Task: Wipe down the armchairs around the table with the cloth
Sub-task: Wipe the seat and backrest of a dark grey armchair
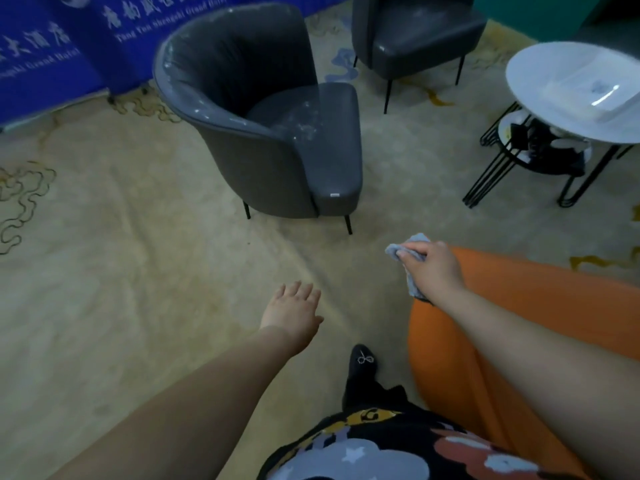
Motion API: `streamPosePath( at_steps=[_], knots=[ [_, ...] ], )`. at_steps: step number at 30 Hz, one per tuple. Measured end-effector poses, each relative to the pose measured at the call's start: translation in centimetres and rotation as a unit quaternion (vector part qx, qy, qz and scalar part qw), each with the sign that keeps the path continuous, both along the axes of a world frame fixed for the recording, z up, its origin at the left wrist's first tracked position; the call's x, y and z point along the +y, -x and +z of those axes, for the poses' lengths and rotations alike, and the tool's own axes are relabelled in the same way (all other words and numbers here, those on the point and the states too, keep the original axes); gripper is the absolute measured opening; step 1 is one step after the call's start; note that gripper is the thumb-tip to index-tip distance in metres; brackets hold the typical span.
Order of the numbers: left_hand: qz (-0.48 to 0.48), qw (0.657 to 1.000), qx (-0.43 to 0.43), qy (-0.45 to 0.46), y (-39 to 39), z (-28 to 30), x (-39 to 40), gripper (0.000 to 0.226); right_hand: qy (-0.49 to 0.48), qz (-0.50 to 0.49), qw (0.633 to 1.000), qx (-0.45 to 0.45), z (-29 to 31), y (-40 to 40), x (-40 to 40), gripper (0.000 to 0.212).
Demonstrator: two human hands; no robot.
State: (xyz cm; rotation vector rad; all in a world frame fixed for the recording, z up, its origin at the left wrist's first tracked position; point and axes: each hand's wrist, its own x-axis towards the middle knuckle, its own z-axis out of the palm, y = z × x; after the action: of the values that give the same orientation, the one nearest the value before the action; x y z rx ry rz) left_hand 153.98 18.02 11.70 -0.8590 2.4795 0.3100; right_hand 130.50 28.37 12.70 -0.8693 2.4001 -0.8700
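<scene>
Counting the seats gives three armchairs: two dark grey ones and one orange one. The nearer grey armchair (277,133) is a rounded tub shape in smooth, leather-like upholstery with a shiny, film-like sheen along its curved rim and pale smudges on the seat; it stands on thin black legs. The second grey armchair (415,32) stands beyond it, cut off by the top edge, with the same slim dark legs. The orange armchair (485,323) sits at the lower right, its rounded back in matte fabric. One round white worktop (540,84) with a glossy surface stands at the right on black wire legs, with a lower shelf carrying blurred dark items. The floor is a beige carpet (138,271) with curling line patterns, and a blue banner (52,46) with white lettering hangs at the upper left.

There is one cloth (408,252), grey and soft, bunched in the right hand (433,268), whose fingers curl round it just above the top of the orange armchair's back. The left hand (294,306) is spread flat, fingers straight and slightly apart, holding nothing, out over the carpet. One black shoe (362,362) shows below
</scene>
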Motion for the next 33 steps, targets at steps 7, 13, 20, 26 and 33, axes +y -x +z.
streamPosePath(
  at_steps=[7,13,20,26,33],
  knots=[
    [0.037,0.999,-0.006,0.006,5.6,0.1,-6.8,0.063,0.001,0.028,1.0,-0.005,-1.3,7.4,-7.2,0.02],
    [0.049,0.999,0.002,0.006,9.3,0.5,-10.8,0.062,-0.008,0.03,0.999,-0.011,-1.2,11.0,-10.5,0.024],
    [0.016,0.999,0.032,0.014,14.6,0.9,-16.3,0.062,-0.008,0.054,0.998,0.012,-0.7,13.1,-14.6,0.062],
    [-0.015,0.998,0.061,0.009,19.3,0.3,-23.0,0.063,-0.043,0.059,0.997,0.034,-0.3,16.4,-20.0,0.067],
    [-0.031,0.997,0.063,0.017,23.0,-0.5,-29.8,0.064,-0.045,0.024,0.998,0.046,-0.6,20.0,-25.6,0.058]
  ],
)
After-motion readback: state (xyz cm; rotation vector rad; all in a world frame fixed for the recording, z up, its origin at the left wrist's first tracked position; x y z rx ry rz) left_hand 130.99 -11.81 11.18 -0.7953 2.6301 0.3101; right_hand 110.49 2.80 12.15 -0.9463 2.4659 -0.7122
